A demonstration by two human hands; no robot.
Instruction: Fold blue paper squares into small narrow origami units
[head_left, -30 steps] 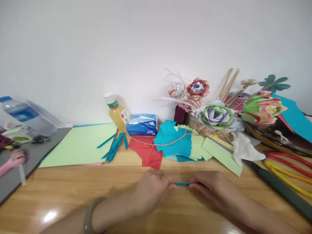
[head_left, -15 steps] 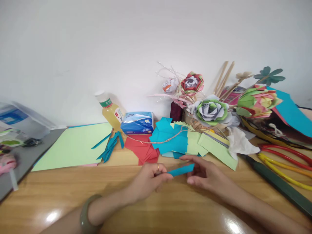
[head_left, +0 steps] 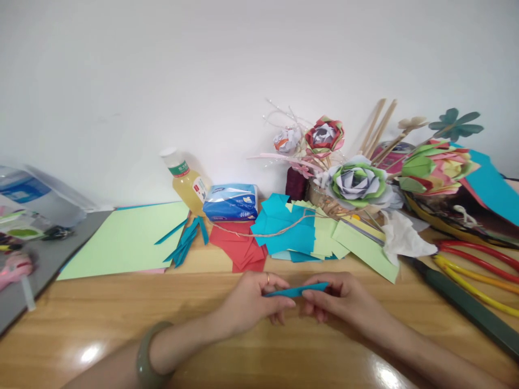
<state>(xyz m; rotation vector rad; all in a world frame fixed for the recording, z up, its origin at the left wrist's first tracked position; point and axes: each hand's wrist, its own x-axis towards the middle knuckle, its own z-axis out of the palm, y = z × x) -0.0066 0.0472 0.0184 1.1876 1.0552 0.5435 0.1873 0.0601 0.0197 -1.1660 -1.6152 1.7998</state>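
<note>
A narrow folded strip of blue paper (head_left: 298, 291) is held nearly level above the front of the wooden table. My left hand (head_left: 255, 300) pinches its left end between thumb and fingers; a ring and a green bangle (head_left: 151, 354) are on that arm. At the strip's right end, my right hand (head_left: 340, 297) grips it with the thumb in front and the fingers behind. Just beyond the hands lie blue paper pieces (head_left: 279, 224), red paper pieces (head_left: 239, 246) and light green paper pieces (head_left: 324, 235).
Folded blue strips (head_left: 188, 243) lie beside large light green sheets (head_left: 125, 237). A drink bottle (head_left: 186, 186) and a tissue pack (head_left: 230, 202) stand near the wall. Paper flowers (head_left: 359, 181) rise behind. Red-handled scissors or pliers (head_left: 478, 248) and a dark green tool (head_left: 466, 300) lie right.
My right hand has closed on the strip's right end, where its fingers were apart before. The strip has turned to show a thinner edge. The view has shifted slightly.
</note>
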